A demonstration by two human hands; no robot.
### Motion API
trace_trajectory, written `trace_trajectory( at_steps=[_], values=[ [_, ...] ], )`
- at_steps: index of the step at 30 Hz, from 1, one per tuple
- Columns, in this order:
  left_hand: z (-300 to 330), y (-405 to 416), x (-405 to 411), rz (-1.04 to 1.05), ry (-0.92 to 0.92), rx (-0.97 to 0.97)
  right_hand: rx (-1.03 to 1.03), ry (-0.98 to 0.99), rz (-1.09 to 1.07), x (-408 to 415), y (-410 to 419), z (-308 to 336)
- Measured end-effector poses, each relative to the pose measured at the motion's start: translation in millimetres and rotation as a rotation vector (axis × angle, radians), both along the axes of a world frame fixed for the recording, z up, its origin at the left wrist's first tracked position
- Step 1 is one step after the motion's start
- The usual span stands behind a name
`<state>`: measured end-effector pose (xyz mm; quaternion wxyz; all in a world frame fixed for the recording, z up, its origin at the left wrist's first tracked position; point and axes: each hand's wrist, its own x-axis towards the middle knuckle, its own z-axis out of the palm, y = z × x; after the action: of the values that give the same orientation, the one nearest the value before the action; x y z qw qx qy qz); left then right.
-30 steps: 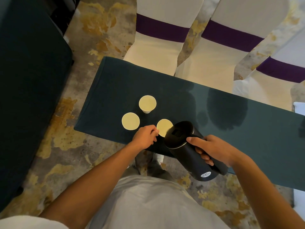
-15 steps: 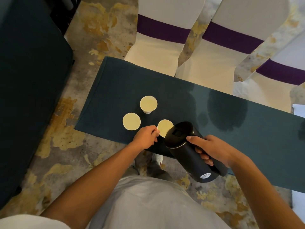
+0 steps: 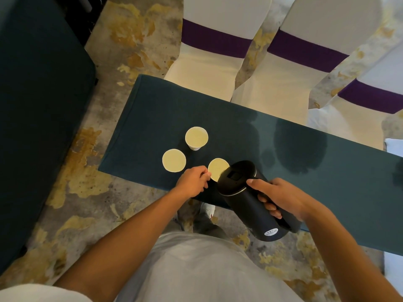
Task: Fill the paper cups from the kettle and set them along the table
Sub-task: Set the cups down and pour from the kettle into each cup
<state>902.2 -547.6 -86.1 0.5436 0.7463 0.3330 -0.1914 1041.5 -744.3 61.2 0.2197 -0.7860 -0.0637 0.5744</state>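
Three paper cups stand near the left end of the dark teal table. My left hand grips the side of the nearest cup at the table's front edge. My right hand holds the black kettle by its handle, tilted with its lid end over that cup's rim. No stream of liquid can be made out. A second cup stands to the left and a third cup farther back.
Three white-covered chairs with purple sashes line the table's far side. A dark teal covered block fills the left. A white object shows at the right edge. My shoes are under the table's front edge.
None of the cups or hands has visibly shifted; the kettle stays tilted at the nearest cup.
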Motion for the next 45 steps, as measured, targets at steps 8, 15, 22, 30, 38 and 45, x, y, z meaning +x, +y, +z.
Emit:
trace_trajectory(
  at_steps=[8, 15, 22, 30, 38, 45],
  values=[
    [1, -1, 4, 0.085, 0.033, -0.079, 0.036, -0.18, 0.028, -21, -14, -5],
    [5, -4, 4, 0.115, 0.067, -0.083, 0.111, -0.194, -0.118, -36, -21, -5],
    [6, -7, -8, 0.192, 0.101, -0.138, 0.219, -0.144, -0.294, -62, -20, 7],
    [-8, 10, -69, 0.296, 0.108, -0.215, 0.348, -0.091, -0.374, -101, -13, 16],
    [-8, 43, -124, 0.548, 0.179, -0.313, 0.481, -0.003, -0.289, -131, 4, 18],
    [9, 67, -138, 0.692, 0.116, -0.206, 0.555, 0.037, -0.185, -134, 31, 20]
  ],
)
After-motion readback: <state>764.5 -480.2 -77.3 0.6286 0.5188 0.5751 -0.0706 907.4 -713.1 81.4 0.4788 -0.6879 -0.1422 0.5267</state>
